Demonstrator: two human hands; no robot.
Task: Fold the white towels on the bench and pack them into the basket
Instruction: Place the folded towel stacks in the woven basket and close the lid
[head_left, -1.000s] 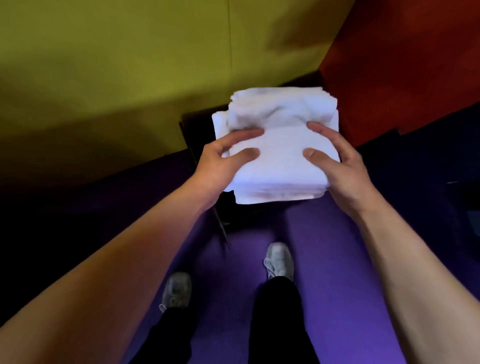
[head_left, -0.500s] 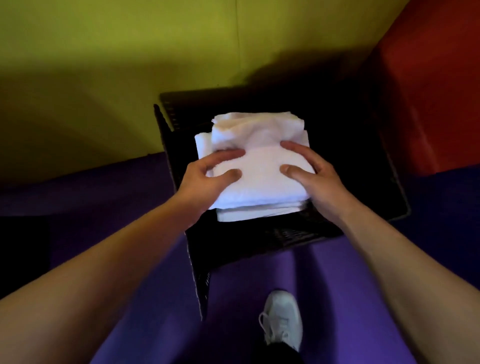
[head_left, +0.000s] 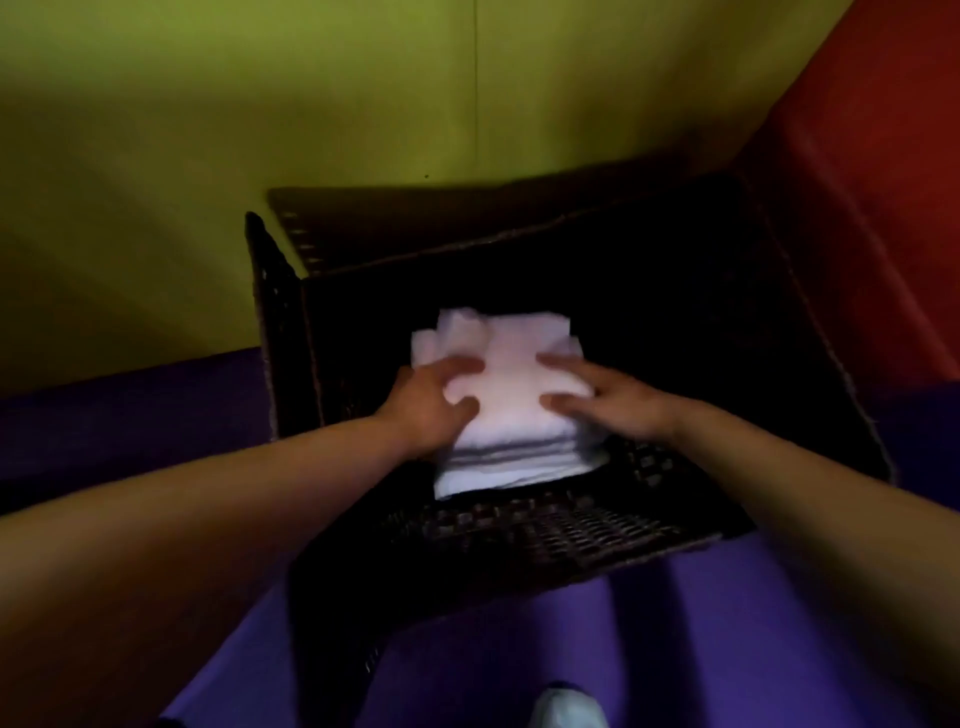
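Both of my hands sit on the stack of white towels (head_left: 511, 395), one on each side, so the pile stays neat while it goes down into the basket (head_left: 545, 535). My left hand (head_left: 431, 402) has its thumb and fingers spread over the top, and my right hand (head_left: 608, 397) lies the same way. I cannot tell if my fingers curl under the edges, because it is dark and blurry. Soft, thick layers show at the front of the square pile. Dark woven walls, bumpy like a net, stand all round it. I think the pile is near the bottom.
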